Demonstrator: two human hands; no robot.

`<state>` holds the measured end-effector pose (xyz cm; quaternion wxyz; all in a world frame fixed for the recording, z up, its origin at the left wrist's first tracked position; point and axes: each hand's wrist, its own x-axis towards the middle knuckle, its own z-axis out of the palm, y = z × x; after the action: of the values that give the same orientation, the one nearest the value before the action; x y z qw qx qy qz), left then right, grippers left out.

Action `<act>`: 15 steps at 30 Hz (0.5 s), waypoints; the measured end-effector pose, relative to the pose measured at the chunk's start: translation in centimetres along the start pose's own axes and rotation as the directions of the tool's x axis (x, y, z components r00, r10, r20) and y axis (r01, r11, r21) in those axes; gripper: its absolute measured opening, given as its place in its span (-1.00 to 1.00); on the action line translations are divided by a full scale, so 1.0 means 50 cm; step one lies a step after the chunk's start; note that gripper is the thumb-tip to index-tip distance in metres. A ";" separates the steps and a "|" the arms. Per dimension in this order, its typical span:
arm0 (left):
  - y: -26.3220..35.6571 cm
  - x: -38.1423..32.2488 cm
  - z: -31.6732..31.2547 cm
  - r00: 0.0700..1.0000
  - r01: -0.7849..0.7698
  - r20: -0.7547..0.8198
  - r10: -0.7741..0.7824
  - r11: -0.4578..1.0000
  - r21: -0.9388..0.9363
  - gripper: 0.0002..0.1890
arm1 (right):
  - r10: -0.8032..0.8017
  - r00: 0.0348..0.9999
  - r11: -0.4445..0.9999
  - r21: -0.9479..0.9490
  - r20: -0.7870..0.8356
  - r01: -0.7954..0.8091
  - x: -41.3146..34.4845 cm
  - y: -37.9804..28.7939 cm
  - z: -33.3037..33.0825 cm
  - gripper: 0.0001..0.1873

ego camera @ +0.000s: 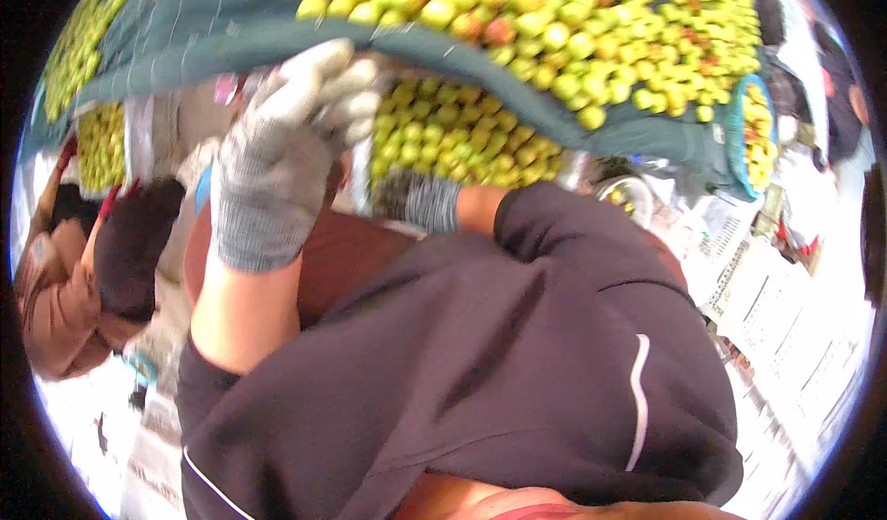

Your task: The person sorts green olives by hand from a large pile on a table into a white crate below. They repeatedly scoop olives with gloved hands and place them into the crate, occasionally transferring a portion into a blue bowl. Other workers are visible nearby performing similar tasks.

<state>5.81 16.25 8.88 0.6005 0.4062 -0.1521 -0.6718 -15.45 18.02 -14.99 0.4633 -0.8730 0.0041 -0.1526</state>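
My left hand (298, 125), in a grey-white knitted glove, is raised near the green sheet's rolled edge (277, 42). Its fingers are apart and nothing shows between them; its palm side is hidden. Below the sheet stands a crate of small round yellow-green fruits (443, 132), some tinged red. At the crate's near side, my right hand (405, 198) in a dark grey glove is against the fruits. Its fingers are blurred, and whether they grip one is unclear. A large spread of the same fruits (554, 28) lies on the sheet beyond.
A blue basket of fruits (755, 139) stands at the right, with a white bucket (630, 198) nearer me. On the left, a person in red gloves (111, 257) works at another fruit crate (101, 147). Printed sacks (783, 319) cover the ground at right.
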 end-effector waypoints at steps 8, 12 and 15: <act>-0.022 0.016 0.005 0.998 0.055 -0.026 -0.054 0.998 0.032 -0.54 | 0.173 0.899 0.698 -0.694 0.402 0.176 -0.109 0.027 -0.040 -0.38; -0.044 0.023 0.027 0.996 0.084 0.018 -0.086 0.994 0.068 -0.60 | 0.228 0.952 0.805 -0.589 0.205 -0.066 -0.060 -0.099 -0.154 -0.51; -0.049 0.043 0.064 0.991 0.127 0.005 -0.130 0.971 0.201 -0.56 | 0.119 0.983 0.777 -0.603 -0.141 -0.181 -0.041 -0.199 -0.290 -0.73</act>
<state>1.92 13.92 8.38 0.5105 0.4674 -0.1976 -0.6942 -22.65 12.28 0.14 0.1649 -0.9644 0.1449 -0.1472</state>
